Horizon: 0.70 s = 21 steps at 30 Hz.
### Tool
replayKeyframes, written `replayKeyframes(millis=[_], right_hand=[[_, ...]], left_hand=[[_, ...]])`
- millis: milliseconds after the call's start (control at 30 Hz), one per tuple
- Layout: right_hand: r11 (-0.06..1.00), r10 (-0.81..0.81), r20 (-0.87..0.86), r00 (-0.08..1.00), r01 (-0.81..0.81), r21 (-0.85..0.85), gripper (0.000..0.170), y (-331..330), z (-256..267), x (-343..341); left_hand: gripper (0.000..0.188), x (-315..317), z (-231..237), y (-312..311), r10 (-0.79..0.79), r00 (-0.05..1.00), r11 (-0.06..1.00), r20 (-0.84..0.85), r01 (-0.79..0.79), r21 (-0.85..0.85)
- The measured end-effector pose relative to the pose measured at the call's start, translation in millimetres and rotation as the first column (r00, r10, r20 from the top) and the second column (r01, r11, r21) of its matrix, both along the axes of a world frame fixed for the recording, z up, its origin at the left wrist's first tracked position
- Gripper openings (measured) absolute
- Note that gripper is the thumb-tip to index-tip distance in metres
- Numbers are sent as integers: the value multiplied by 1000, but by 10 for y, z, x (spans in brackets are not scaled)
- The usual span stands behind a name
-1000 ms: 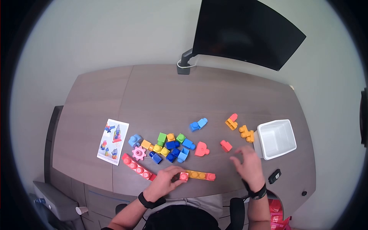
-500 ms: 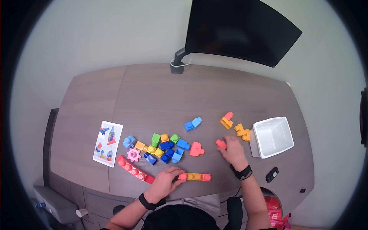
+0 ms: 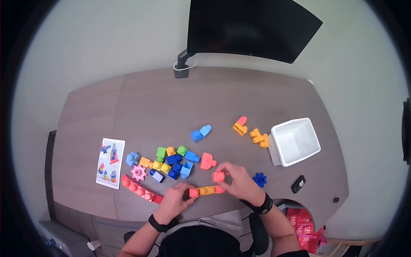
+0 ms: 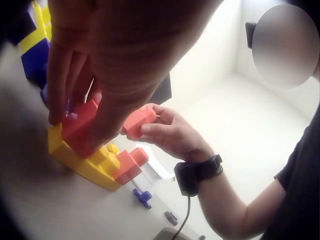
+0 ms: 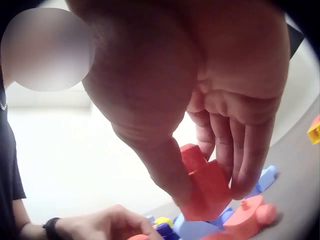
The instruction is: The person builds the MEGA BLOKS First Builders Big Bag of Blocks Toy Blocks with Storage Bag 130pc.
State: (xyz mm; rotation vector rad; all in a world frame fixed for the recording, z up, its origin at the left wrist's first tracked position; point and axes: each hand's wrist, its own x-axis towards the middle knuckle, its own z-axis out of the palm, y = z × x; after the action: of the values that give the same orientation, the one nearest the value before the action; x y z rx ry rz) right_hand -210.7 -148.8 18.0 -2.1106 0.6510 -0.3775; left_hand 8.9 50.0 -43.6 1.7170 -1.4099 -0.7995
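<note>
A yellow-orange bar (image 3: 207, 190) with a red block at each end lies near the table's front edge. My left hand (image 3: 173, 201) pinches the red block (image 3: 194, 192) at its left end; the left wrist view shows thumb and fingers on both sides of that block (image 4: 82, 128). My right hand (image 3: 242, 185) holds a loose red block (image 3: 218, 176) between thumb and fingers, just above the bar's right end. In the right wrist view this block (image 5: 207, 192) is upright, stud up, apart from the bar.
Left of the hands lie a long red bar (image 3: 138, 189), a pink gear (image 3: 138, 172), several mixed blocks and a picture sheet (image 3: 110, 163). A rounded red piece (image 3: 207, 161) lies behind the bar. To the right are a blue gear (image 3: 260, 180), a black device (image 3: 298, 184) and a white bin (image 3: 280, 160).
My right hand has taken hold of the single red block and brought it leftward over the bar. The blue gear has come into sight. The head view has shifted; my left hand keeps its grip.
</note>
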Motion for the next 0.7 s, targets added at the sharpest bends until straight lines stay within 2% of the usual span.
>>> replayKeyframes(millis=[67, 167, 267, 367, 567, 700], right_hand=[[998, 58, 39, 998, -60, 32, 36, 191, 35, 28], [981, 100, -61, 993, -108, -163, 38, 359, -5, 52], [961, 130, -149, 980, -162, -224, 40, 432, -244, 86], [960, 135, -142, 981, -164, -225, 38, 475, -353, 128], [907, 188, -178, 966, -240, -346, 34, 546, -374, 197], [905, 197, -215, 956, -262, -335, 35, 576, -359, 188]], left_hand=[[36, -6, 12, -2, 2, 1000, 1000, -6, -2, 9], [37, -3, -15, 2, 1, 1000, 1000, 6, -1, -25], [38, -4, -62, 16, 6, 1000, 1000, -6, -6, -10], [37, -20, -26, 31, 24, 1000, 1000, -9, -24, 9], [39, -49, -4, 28, 44, 998, 999, 36, -44, -7], [40, -50, -49, 35, 51, 998, 999, 28, -51, 0]])
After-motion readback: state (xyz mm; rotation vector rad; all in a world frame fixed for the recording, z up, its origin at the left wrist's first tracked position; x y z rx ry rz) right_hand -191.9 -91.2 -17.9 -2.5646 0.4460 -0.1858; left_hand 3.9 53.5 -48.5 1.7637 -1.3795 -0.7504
